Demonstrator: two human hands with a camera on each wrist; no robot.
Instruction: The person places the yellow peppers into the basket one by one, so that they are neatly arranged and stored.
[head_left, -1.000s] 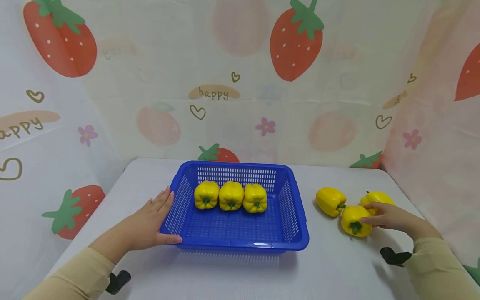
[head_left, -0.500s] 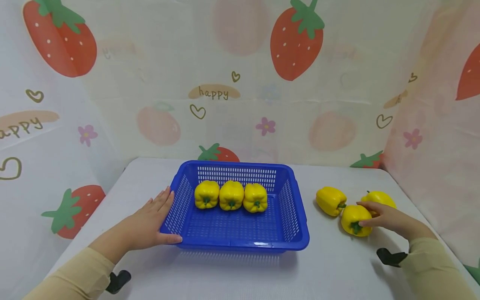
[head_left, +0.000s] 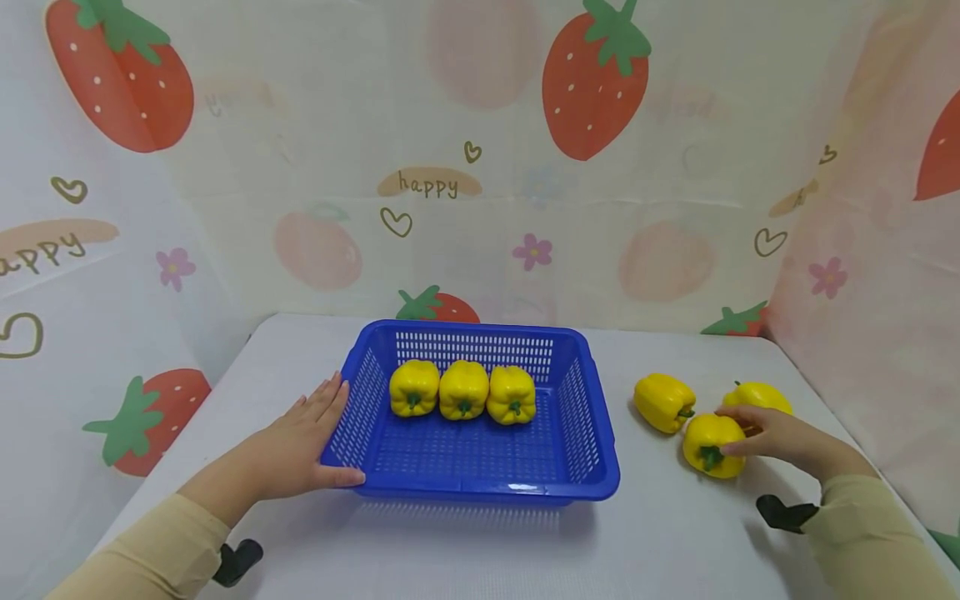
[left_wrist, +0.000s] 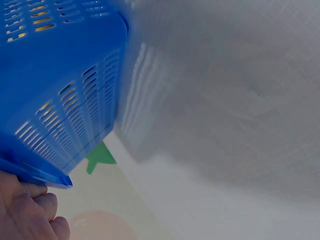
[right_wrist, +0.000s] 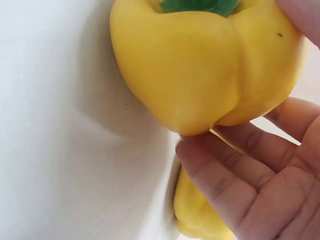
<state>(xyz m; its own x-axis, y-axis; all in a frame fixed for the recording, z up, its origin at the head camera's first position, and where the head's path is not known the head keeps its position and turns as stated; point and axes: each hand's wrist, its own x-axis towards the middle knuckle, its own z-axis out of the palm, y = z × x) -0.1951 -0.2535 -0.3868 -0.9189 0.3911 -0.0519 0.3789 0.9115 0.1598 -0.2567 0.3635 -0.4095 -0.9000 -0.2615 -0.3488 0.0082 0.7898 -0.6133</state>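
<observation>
In the head view, my right hand (head_left: 776, 437) holds a yellow bell pepper (head_left: 711, 448) between thumb and fingers, its green stem facing me. The right wrist view has this bell pepper (right_wrist: 190, 70) up close, with fingers (right_wrist: 215, 180) along its underside. Two more yellow bell peppers lie close by: one (head_left: 663, 402) to the left, the other (head_left: 757, 395) behind my hand and partly hidden by it. My left hand (head_left: 288, 446) rests with outstretched fingers on the left rim of a blue plastic basket (head_left: 487, 490), thumb on its front corner.
Inside the basket, three yellow bell peppers (head_left: 463, 390) stand in a row towards the back. A white cloth covers the table (head_left: 660, 533). Behind it hangs a strawberry-printed curtain (head_left: 480, 250), which continues along both sides.
My right hand has shifted slightly left and closed in on the front bell pepper, which has moved a little towards me. The left hand and the basket stay put.
</observation>
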